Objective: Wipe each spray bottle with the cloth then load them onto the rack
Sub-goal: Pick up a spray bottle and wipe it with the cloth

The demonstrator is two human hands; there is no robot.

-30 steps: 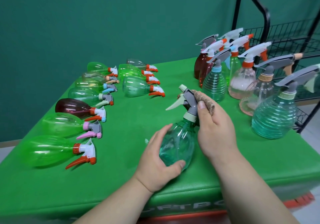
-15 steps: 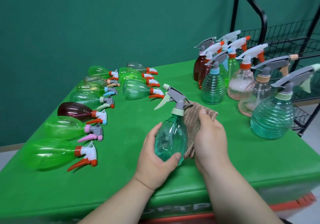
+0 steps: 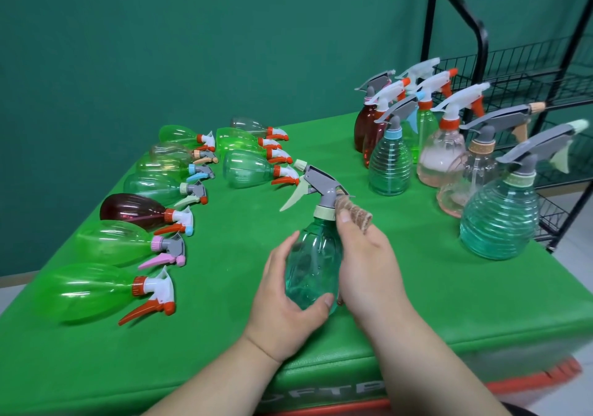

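1. At the near table edge, left hand [image 3: 282, 303]: fingers and thumb curled round the lower body of the bottle [image 3: 313, 261], gripping it
2. Right hand [image 3: 369, 268]: fingers curled round the cloth [image 3: 354, 218], holding it against the bottle's right side; thumb tip at the neck collar
3. Bottle: clear teal, roughly upright between the two hands over the green table [image 3: 224, 367]; whether its base rests on the surface cannot be told. Grey sprayer on top, pale trigger and nozzle pointing left
4. Cloth: brown, bunched, showing above the right hand just beside the bottle's neck, with a small corner below the palm
5. Lying bottles [image 3: 109, 242], left half of the table: on their sides in rough rows, mostly green, one dark brown, sprayers pointing right
6. Upright bottles [image 3: 389, 165], right half: standing close together, teal, pink, brown and green; a large ribbed teal one stands nearest
7. Rack [image 3: 526, 75]: black frame with wire shelves, just beyond the table's right side
8. Wall [image 3: 192, 46]: plain green, behind everything
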